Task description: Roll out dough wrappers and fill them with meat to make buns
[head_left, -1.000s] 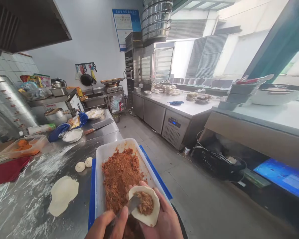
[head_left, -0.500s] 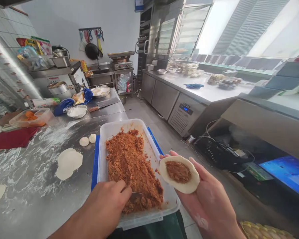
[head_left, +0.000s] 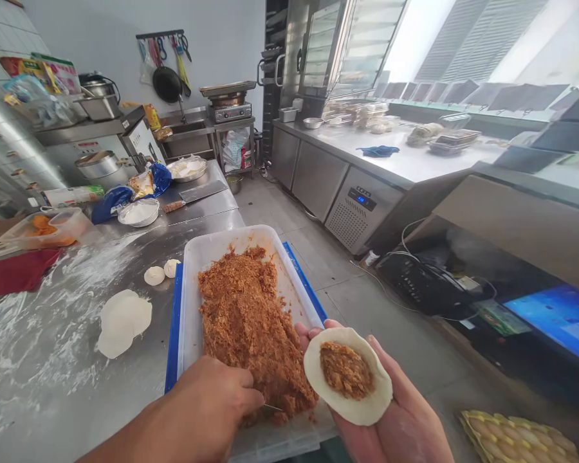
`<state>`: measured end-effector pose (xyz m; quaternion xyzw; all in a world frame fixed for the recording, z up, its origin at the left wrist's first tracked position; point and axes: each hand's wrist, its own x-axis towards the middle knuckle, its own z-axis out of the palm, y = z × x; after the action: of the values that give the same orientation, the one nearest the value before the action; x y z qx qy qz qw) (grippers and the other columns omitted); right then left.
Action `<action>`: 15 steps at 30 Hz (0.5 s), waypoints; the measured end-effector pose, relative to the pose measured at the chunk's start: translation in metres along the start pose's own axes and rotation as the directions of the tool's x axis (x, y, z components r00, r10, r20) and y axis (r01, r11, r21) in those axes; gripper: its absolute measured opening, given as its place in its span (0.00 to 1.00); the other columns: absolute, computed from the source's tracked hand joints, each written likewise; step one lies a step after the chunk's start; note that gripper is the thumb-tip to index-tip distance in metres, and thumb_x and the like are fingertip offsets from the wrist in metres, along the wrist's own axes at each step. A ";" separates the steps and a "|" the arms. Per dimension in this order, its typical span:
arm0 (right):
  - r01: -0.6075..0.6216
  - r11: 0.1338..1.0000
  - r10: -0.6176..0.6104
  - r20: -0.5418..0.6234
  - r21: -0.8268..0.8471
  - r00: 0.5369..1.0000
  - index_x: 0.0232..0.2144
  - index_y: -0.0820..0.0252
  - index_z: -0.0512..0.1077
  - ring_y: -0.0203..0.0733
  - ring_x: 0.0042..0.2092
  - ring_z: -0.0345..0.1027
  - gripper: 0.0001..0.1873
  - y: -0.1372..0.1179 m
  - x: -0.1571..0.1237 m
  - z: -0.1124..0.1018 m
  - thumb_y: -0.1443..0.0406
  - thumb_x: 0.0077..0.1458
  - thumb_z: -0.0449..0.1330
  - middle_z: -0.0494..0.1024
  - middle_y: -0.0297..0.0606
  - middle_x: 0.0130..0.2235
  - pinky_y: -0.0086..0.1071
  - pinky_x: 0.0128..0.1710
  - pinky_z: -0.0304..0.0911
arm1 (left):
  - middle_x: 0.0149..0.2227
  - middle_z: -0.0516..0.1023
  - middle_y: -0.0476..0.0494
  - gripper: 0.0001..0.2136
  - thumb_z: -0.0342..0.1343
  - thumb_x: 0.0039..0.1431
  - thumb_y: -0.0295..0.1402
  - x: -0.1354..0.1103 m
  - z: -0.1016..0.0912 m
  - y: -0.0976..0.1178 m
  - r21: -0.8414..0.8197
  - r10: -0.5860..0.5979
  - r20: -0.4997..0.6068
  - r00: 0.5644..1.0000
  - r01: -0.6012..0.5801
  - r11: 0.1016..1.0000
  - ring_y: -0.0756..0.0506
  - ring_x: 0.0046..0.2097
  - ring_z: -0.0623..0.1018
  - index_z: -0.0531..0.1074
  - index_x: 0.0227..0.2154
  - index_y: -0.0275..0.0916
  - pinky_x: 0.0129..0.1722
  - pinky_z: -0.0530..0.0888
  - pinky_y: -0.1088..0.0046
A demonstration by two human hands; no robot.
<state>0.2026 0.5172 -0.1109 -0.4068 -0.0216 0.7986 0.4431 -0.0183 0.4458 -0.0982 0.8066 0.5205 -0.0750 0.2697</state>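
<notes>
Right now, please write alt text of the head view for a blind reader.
An open right hand cradles a round dough wrapper topped with shredded brown filling, while the left hand holds a thin metal blade in the filling heap of a white plastic tray. Flat dough rounds lie on the floured steel counter.

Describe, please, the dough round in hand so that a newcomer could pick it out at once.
Start at the floured steel table and find the white tray of reddish-brown filling at its near edge. Just right of the tray, the right hand cups a dough round in its palm. Unlike the bare rounds on the table, it carries a heap of filling.
</notes>
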 end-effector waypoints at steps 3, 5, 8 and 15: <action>-0.008 1.000 0.007 0.039 0.018 0.999 0.48 0.55 0.82 0.56 0.55 0.78 0.19 0.002 0.002 -0.004 0.53 0.61 0.63 0.86 0.43 0.48 0.49 0.57 0.76 | 0.39 0.83 0.51 0.19 0.54 0.56 0.22 -0.003 -0.007 -0.003 -0.144 0.058 -0.037 0.998 -0.062 0.988 0.44 0.40 0.83 0.79 0.47 0.48 0.33 0.72 0.70; -0.004 1.000 0.002 0.060 0.029 0.998 0.48 0.55 0.82 0.56 0.55 0.78 0.19 0.003 0.002 -0.005 0.53 0.61 0.63 0.86 0.43 0.48 0.49 0.56 0.76 | 0.39 0.83 0.50 0.20 0.52 0.58 0.21 -0.005 -0.012 -0.004 -0.277 0.048 -0.101 0.994 -0.074 0.958 0.46 0.41 0.82 0.80 0.47 0.48 0.38 0.73 0.73; -0.001 1.000 -0.001 0.084 0.029 0.996 0.48 0.55 0.82 0.56 0.55 0.78 0.19 0.003 0.003 -0.004 0.52 0.61 0.63 0.86 0.43 0.48 0.49 0.55 0.76 | 0.39 0.84 0.53 0.18 0.51 0.63 0.22 -0.012 -0.017 -0.004 -0.506 -0.046 -0.143 0.989 -0.033 0.862 0.50 0.42 0.81 0.82 0.43 0.50 0.43 0.73 0.77; 0.010 1.000 -0.010 0.008 -0.007 1.000 0.43 0.56 0.83 0.53 0.48 0.80 0.19 0.001 0.004 0.012 0.50 0.59 0.65 0.87 0.40 0.41 0.43 0.47 0.79 | 0.35 0.85 0.54 0.13 0.55 0.63 0.34 -0.032 -0.015 -0.008 -0.788 -0.370 -0.120 0.921 0.138 0.600 0.50 0.37 0.83 0.82 0.46 0.52 0.38 0.78 0.80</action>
<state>0.1930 0.5238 -0.1059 -0.4050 -0.0284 0.7980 0.4454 -0.0421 0.4306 -0.0757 0.5343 0.6446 0.2257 0.4980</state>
